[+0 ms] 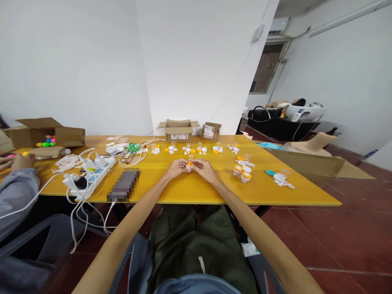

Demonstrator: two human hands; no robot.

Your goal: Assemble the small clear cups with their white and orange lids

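Both my hands meet above the yellow table, their fingers closed round one small orange-and-white round plastic part point(190, 165). My left hand point(178, 168) grips its left side, while my right hand point(203, 168) pinches it from the right. The fingers cover much of it. Just beyond them stands a small clear cup point(191, 157). Farther back lies a row of small piles of white pieces point(173, 150) with orange rings point(215, 151) and clear cups. To my right are several clear jars with orange-and-white lids point(246, 175).
A teal ring point(270, 172) and white parts point(282, 179) lie at the right. Open cardboard boxes point(179, 132) stand at the back. On the left are a phone point(124, 185), a power strip point(94, 179) with cables, and another person's hand point(23, 161) near colored balls.
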